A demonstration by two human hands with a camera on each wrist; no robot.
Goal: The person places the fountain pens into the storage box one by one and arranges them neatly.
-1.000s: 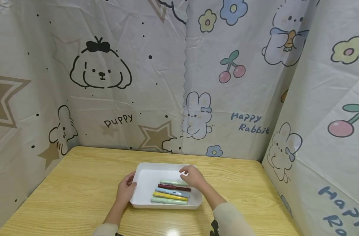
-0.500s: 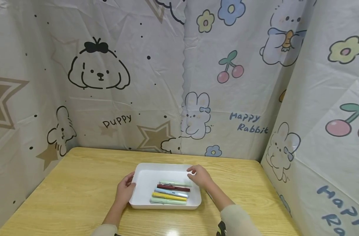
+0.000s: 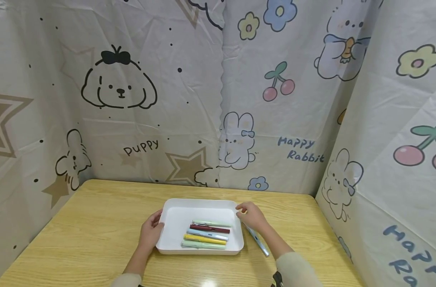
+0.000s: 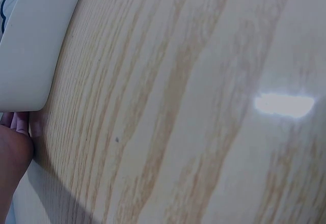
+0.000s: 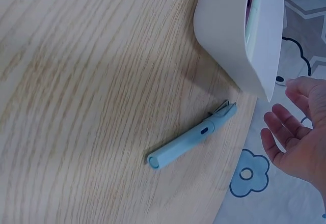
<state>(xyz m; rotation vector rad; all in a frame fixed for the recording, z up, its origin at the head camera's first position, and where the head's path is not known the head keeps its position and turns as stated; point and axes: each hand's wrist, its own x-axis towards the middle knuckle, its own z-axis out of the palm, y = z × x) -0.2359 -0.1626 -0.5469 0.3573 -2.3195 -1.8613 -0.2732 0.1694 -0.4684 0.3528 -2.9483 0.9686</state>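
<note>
A shallow white tray [image 3: 182, 213] sits on the table, with several capped pens lying side by side in it. Among them are a yellow pen [image 3: 204, 239], a dark red pen [image 3: 209, 229] and a light blue pen [image 3: 208, 234]; pale green pens lie at both ends of the row. My left hand [image 3: 151, 233] holds the tray's left side, thumb at the rim; the tray hides some fingers in the left wrist view. At the tray's back right corner is my right hand [image 3: 253, 216], fingers loosely bent and holding nothing. Below it another blue pen [image 5: 191, 138] lies on the table.
The wood-grain table [image 3: 106, 223] extends around the tray. Printed cloth [image 3: 189, 119] with puppies, rabbits and flowers hangs behind the table and along both sides. A bright light reflection [image 4: 284, 105] shows on the tabletop.
My right hand has moved right, from above the pens to the tray's back right corner. The blue pen on the table has come into view beside my right arm. My left hand stays put.
</note>
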